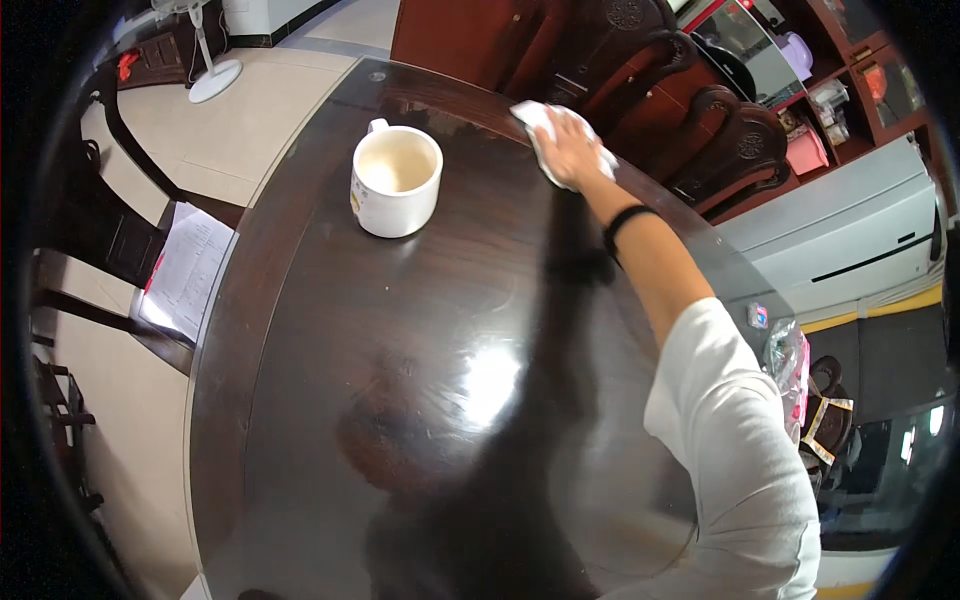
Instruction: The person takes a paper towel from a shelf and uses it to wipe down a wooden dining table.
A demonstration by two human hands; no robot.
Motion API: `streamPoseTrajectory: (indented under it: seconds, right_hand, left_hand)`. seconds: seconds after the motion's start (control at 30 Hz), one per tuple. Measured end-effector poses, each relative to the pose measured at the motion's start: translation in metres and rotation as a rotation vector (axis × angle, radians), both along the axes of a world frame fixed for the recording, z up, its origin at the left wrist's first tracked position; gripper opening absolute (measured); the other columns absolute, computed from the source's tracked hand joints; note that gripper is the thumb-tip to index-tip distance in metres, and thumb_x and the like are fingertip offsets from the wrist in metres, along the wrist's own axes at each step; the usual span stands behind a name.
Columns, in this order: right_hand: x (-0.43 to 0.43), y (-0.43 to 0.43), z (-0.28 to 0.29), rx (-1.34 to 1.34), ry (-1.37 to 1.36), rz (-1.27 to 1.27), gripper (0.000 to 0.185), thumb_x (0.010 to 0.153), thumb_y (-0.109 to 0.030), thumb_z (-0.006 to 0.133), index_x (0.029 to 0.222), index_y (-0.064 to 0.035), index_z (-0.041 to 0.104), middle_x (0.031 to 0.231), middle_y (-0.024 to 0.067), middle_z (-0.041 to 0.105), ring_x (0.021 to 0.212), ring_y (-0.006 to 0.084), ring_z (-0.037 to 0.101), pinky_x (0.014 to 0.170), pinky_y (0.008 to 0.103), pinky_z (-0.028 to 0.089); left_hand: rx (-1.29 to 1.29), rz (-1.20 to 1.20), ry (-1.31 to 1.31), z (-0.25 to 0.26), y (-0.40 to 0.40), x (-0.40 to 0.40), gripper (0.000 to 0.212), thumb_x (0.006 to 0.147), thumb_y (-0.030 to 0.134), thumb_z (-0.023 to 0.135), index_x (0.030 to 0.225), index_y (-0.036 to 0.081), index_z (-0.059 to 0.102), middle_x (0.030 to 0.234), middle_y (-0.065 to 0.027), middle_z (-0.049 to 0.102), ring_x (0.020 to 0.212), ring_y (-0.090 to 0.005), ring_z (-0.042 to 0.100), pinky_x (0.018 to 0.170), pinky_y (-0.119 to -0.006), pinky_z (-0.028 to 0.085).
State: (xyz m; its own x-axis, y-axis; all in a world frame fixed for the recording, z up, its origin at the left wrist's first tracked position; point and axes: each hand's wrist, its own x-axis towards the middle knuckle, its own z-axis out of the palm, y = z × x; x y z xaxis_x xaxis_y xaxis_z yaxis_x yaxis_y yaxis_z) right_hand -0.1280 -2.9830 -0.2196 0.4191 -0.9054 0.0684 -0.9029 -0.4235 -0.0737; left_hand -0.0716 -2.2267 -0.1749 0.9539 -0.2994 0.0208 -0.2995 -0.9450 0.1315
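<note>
My right hand lies on a white cloth, pressing it to the tabletop by the far right edge. The fingers are spread over the cloth, which sticks out around them. A black band circles that wrist. To the left of the cloth and apart from it, a large white mug stands upright on the dark wooden table, its handle facing away from me. Pale light shows inside the mug; I cannot tell if it holds anything. A glossy clear sheet covers the tabletop. My left hand is out of view.
Carved dark chairs stand against the table's far right side. Another chair at the left bears papers. A small box and a clear plastic bag are at the right edge. A white fan stands on the floor.
</note>
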Motion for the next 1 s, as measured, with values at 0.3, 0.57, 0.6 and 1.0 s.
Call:
streamPoseTrajectory:
  seconds: [0.3,0.57,0.6,1.0]
  right_hand:
    - [0.084,0.033,0.003,-0.038,-0.023,0.526,0.069,0.1,-0.058,0.028,0.156,-0.0177,0.026,0.163,0.0128,0.02,0.15,0.0326,0.019,0.119,0.0583,0.012]
    - [-0.058,0.225,0.043,0.178,0.109,1.037,0.083,0.088,-0.064,0.051,0.154,-0.0185,0.031,0.16,0.0233,0.018,0.148,0.0432,0.018,0.117,0.0651,0.01]
    - [-0.074,0.234,0.047,0.234,0.081,1.024,0.085,0.086,-0.065,0.055,0.154,-0.0199,0.032,0.16,0.0228,0.019,0.148,0.043,0.018,0.117,0.0645,0.01]
    - [0.04,-0.017,0.0,-0.001,0.009,0.298,0.059,0.102,-0.054,0.021,0.156,-0.0313,0.024,0.164,0.0067,0.019,0.152,0.029,0.014,0.119,0.0586,0.013]
  left_hand:
    - [0.035,0.044,0.027,-0.017,0.018,0.009,0.086,0.095,0.069,0.035,0.15,0.003,0.036,0.15,-0.0317,0.03,0.135,-0.0499,0.034,0.104,-0.063,0.03]
    - [0.184,0.084,-0.002,-0.034,0.036,0.002,0.084,0.097,0.069,0.032,0.149,0.003,0.039,0.146,-0.0288,0.038,0.133,-0.0469,0.037,0.103,-0.062,0.03]
    - [0.181,0.081,0.003,-0.036,0.039,0.002,0.084,0.097,0.069,0.032,0.149,0.003,0.039,0.146,-0.0288,0.038,0.133,-0.0469,0.037,0.103,-0.062,0.03]
    - [0.013,0.017,0.003,-0.002,-0.002,0.007,0.084,0.097,0.067,0.034,0.151,0.002,0.034,0.151,-0.0321,0.029,0.136,-0.0501,0.031,0.105,-0.064,0.027]
